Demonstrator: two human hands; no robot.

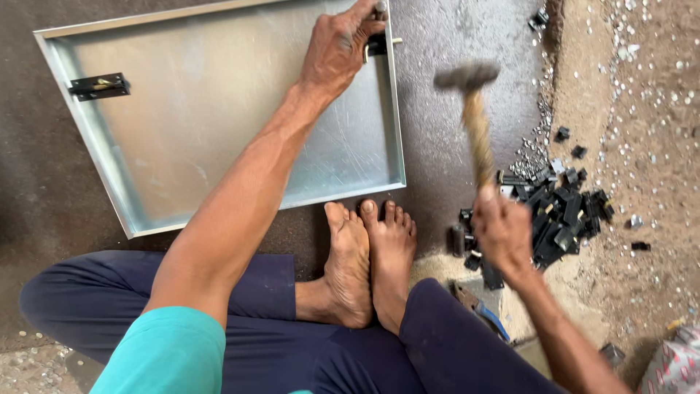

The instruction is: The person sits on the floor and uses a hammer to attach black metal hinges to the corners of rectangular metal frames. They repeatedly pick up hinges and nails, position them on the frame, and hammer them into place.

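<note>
A shallow galvanised metal tray panel [204,131] lies on the dark floor in front of my crossed legs. My left hand [339,47] reaches to its far right rim and pinches a small black hinge piece [379,45] against the edge. A second black hinge [100,85] is fixed on the panel's left rim. My right hand [502,232] grips the wooden handle of a hammer [470,102], raised and blurred, its head to the right of the panel.
A heap of small black metal hinge parts [554,211] lies to the right of my feet [368,255]. Silver rivets [536,157] are scattered over the sandy ground at right. A blue-handled tool [481,310] lies by my right knee.
</note>
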